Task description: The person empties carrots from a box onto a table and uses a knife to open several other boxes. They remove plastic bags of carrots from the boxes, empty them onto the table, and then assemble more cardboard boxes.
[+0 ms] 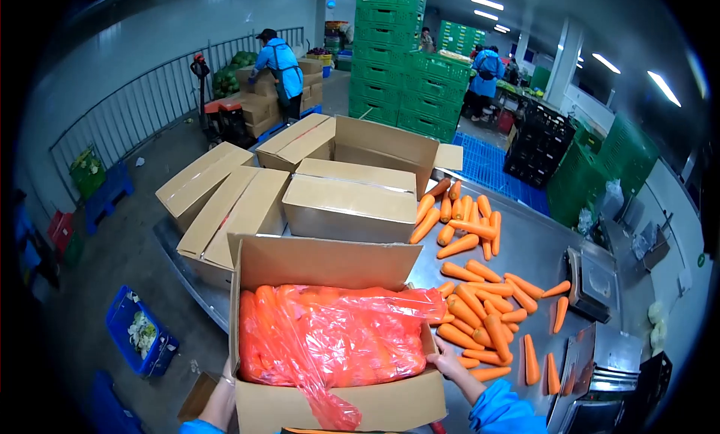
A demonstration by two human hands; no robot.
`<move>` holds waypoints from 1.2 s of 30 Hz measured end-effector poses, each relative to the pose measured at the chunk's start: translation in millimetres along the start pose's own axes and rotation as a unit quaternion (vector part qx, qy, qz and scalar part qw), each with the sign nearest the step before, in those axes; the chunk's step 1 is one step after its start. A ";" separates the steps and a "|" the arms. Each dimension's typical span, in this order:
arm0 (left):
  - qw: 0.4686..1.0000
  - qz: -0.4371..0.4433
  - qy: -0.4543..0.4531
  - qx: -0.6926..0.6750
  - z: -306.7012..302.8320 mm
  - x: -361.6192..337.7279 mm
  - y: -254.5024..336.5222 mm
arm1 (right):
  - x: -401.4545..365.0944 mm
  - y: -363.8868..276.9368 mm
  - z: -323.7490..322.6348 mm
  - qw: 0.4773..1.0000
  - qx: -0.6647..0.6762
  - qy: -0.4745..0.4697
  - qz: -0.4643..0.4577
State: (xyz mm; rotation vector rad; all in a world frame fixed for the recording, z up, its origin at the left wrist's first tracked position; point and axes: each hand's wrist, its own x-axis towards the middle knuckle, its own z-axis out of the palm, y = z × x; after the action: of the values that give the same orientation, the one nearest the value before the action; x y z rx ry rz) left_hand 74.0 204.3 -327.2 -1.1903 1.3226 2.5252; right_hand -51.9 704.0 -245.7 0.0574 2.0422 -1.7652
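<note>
An open cardboard box (322,263) stands at the near edge of a steel table (525,246). It is full of carrots under a clear plastic liner (337,333). My left hand (227,372) holds the box's near left corner. On the box's right rim my right hand (444,361) grips, with a blue sleeve below it. Loose carrots (480,314) lie on the steel just right of that hand.
Closed cardboard boxes (349,202) stand behind and left of the open one. More carrots (461,220) lie farther back. A scale (596,280) sits at the table's right. Green crates (390,55), a blue bin (139,333) on the floor, and people in blue stand beyond.
</note>
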 end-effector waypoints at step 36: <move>0.990 -0.050 -0.064 0.113 247.2 130.4 23.2 | -50.6 34.7 58.0 0.864 0.499 -0.037 0.051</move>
State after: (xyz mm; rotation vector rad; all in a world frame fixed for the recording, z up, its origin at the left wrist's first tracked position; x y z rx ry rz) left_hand -176.2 330.1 -313.1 -1.0043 1.4332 2.2682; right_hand 21.8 667.9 -265.6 0.3861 0.8506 -2.4894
